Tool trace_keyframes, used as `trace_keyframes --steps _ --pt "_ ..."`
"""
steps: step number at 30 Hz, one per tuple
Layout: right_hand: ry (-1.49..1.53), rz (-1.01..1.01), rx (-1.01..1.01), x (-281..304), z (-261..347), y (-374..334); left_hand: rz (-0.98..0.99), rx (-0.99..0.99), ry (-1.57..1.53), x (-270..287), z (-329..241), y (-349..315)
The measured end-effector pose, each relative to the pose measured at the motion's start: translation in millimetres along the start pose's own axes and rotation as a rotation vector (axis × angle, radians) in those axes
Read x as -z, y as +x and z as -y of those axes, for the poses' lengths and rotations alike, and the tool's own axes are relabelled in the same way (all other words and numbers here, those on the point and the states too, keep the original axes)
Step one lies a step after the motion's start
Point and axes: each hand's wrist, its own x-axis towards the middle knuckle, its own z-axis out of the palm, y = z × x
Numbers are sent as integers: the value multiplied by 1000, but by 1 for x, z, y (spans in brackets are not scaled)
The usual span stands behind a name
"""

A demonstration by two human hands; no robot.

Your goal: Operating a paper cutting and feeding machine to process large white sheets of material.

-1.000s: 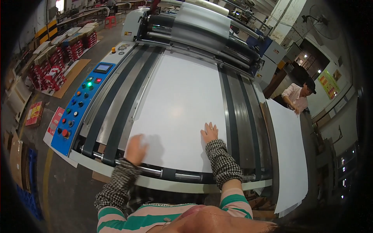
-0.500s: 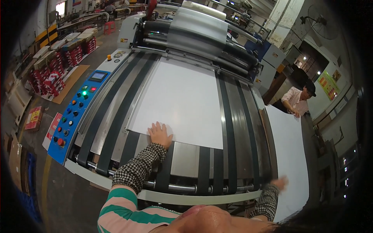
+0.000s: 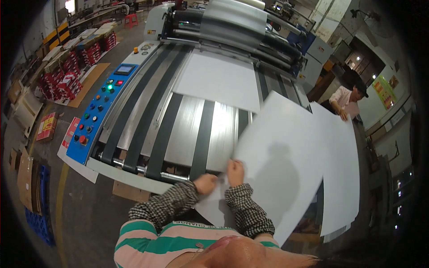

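Note:
A large white sheet slants over the right part of a belt-fed roller machine and reaches down toward my body. My right hand is closed on its left edge. Just left of it, my left hand is also closed at the sheet's edge, near the machine's front roller. Both forearms wear checked sleeve covers. Farther up, another white sheet lies flat on the dark conveyor belts, its far end close under the rollers.
On the left stands a blue control panel with buttons and a small screen. A stack of white sheets is at the right, where a person in a cap touches its far edge. Red-and-white bundles sit on the floor.
The sheet on the belts has moved toward the rollers. My left hand has left it and come back toward me. My right hand has brought another sheet over from the right-hand stack.

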Motion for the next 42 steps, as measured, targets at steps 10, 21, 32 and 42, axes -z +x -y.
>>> trace_keyframes --steps 10,21,32,42 --pt "-601 -21 -172 49 -11 -37 -445 253 -841 77 82 -139" --pt "-600 337 -86 33 -1 7 -440 346 -874 110 94 -141" --pt "-629 333 -10 -2 -17 149 -1012 162 177 146 76 -43" --pt "-914 -431 273 171 -117 139 -581 81 727 106 29 73"
